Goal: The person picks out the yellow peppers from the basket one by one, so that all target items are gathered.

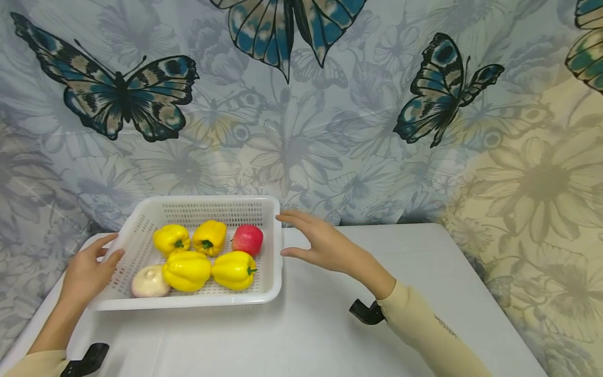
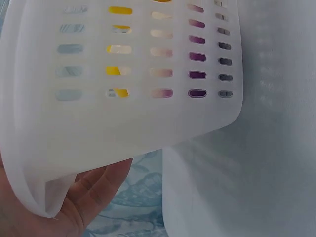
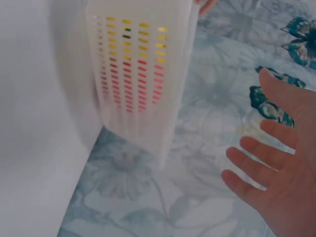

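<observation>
A white slotted plastic basket stands on the table's left half. Inside it are several yellow bell peppers, a red apple at the right and a pale round turnip-like vegetable at the front left. Through the slots in the left wrist view, that vegetable's lower side shows purple. My left hand grips the basket's left rim, fingers curled beneath it in the left wrist view. My right hand is beside the right rim, thumb and fingers spread, and holds nothing; the right wrist view shows a gap between them.
A white-covered table extends right and forward of the basket. Behind it hangs a butterfly-and-flower patterned cloth. Black wrist mounts sit at both sleeve cuffs.
</observation>
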Available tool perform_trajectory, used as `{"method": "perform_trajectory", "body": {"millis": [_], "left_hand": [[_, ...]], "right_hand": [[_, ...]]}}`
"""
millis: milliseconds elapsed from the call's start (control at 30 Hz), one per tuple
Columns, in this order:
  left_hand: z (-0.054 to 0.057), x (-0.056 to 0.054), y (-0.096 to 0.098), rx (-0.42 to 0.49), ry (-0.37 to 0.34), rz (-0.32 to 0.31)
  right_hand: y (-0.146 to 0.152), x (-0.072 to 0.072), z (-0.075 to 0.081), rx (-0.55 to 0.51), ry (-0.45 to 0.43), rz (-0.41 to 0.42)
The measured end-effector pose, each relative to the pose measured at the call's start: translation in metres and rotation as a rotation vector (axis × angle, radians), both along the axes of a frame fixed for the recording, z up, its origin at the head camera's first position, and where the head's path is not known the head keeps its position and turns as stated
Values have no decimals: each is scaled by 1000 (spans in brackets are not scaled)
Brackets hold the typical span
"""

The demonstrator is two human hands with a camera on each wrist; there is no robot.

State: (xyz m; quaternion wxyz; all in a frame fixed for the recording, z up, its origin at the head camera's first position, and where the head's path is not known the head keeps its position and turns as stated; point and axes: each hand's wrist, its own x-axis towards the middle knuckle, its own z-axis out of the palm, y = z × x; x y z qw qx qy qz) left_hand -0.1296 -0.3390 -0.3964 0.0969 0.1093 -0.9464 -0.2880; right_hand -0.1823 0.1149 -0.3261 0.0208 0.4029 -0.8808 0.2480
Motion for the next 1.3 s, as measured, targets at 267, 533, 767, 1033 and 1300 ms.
{"method": "perform_trajectory", "body": {"millis": [267,533,767,1033,1300], "left_hand": [[0,2,-3,6,14,16],[1,2,-3,8,21,7],[0,1,-2,28,10,24],[-2,1,-2,32,7,45],[-2,1,0,35,2,52]], "right_hand": [[-31,-3,-1,-17,-57,39],[-55,-6,-14,-124,-121,104],[-71,-5,-25,-75,-158,96],[-91,0,-35,145,-136,-84],[-106,3,-42,416,-42,-137]]}}
